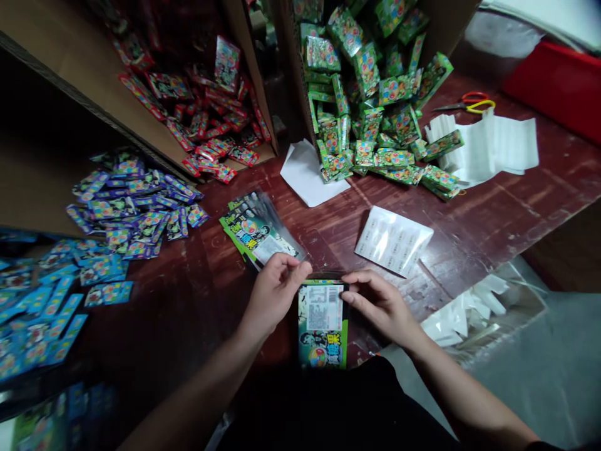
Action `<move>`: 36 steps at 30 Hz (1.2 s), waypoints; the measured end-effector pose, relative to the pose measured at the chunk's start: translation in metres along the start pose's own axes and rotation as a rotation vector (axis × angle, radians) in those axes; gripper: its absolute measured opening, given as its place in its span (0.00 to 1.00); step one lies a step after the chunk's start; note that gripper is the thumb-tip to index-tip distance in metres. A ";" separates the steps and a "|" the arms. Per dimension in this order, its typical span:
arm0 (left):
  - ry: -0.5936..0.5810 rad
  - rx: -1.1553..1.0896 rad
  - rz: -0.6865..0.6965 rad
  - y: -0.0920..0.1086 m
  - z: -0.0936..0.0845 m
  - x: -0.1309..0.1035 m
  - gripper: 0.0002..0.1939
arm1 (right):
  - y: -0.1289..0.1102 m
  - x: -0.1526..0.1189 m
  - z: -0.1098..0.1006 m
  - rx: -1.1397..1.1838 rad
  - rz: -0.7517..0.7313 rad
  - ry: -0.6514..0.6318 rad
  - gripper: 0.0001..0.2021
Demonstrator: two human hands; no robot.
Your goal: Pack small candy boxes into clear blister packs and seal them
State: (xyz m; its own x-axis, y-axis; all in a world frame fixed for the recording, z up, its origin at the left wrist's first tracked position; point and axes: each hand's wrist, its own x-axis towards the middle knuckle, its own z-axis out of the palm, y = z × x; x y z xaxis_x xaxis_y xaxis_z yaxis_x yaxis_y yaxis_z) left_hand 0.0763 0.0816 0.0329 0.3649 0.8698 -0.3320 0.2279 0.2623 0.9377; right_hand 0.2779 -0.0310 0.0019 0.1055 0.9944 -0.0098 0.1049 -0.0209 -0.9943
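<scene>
A green and black printed packet (pixel 322 322) with a white barcode label hangs upside down near the table's front edge. My left hand (pixel 280 285) pinches its top left corner, thumb and forefinger together. At the top right corner my right hand (pixel 375 300) is closed on the same packet. Between the hands the packet's top edge shows a thin strip of green and yellow. Just beyond my left hand lies a fanned stack of similar flat packets (pixel 256 232). A sheet of small printed stickers (pixel 394 241) rests on the table beyond my right hand.
Cardboard boxes spill red packets (pixel 216 113) and green packets (pixel 369 81) onto the dark red table (pixel 323 228). Purple packets (pixel 136 203) and blue packets (pixel 42 313) are heaped left. White paper (pixel 310 172), scissors (pixel 474 103) and white strips (pixel 498 147) lie farther back; an open bag of scraps (pixel 474 310) sits right.
</scene>
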 end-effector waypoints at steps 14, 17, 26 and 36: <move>-0.085 -0.051 0.129 -0.024 -0.014 -0.032 0.08 | 0.000 0.009 0.014 0.125 -0.045 0.024 0.20; -0.059 -0.067 0.184 -0.019 -0.014 -0.031 0.10 | -0.008 0.013 0.008 -0.027 -0.069 -0.051 0.17; -0.166 0.168 0.246 0.012 -0.008 -0.020 0.06 | -0.036 0.023 0.002 -0.028 0.116 -0.050 0.10; -0.335 0.298 0.193 0.019 -0.006 0.001 0.10 | -0.029 0.021 -0.022 0.030 0.216 -0.147 0.12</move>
State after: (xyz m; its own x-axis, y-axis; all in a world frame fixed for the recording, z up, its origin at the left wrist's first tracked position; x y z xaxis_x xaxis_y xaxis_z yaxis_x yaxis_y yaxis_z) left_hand 0.0753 0.0904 0.0505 0.6854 0.6955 -0.2156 0.3583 -0.0643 0.9314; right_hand 0.2983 -0.0120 0.0330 -0.0227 0.9717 -0.2351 0.0662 -0.2332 -0.9702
